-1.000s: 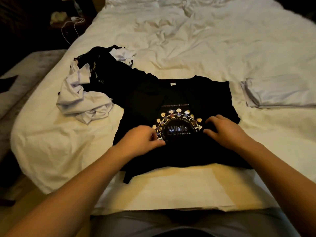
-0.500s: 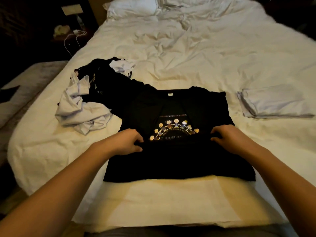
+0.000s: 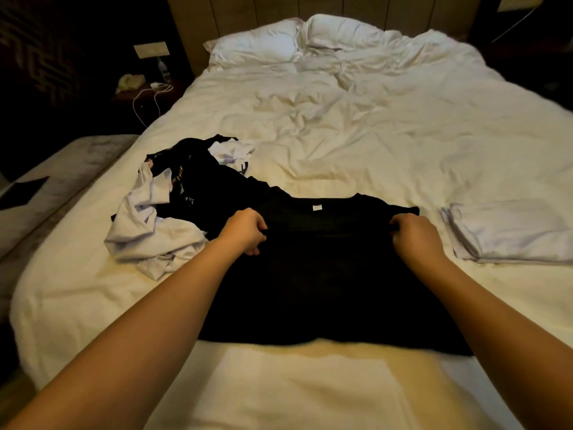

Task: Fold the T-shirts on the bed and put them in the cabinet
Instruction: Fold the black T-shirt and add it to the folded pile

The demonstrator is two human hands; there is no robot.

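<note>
A black T-shirt (image 3: 325, 283) lies flat near the foot of the white bed (image 3: 356, 125), its lower half folded up toward the collar so the printed front is hidden. My left hand (image 3: 245, 231) pinches the folded edge on the left side. My right hand (image 3: 414, 235) pinches the same edge on the right side. A small white label shows at the collar just beyond the fold. A folded white T-shirt (image 3: 511, 234) lies flat to the right. A loose heap of white and black shirts (image 3: 173, 206) lies to the left.
Pillows (image 3: 294, 38) sit at the headboard and the duvet is rumpled in the middle. A bedside table (image 3: 145, 88) with a white cable and a bottle stands at the far left. A grey bench (image 3: 46, 187) runs along the bed's left side.
Both hands have carried the black shirt's lower edge up over the printed design toward the collar, which is now covered. The view has tilted up to show the pillows and headboard.
</note>
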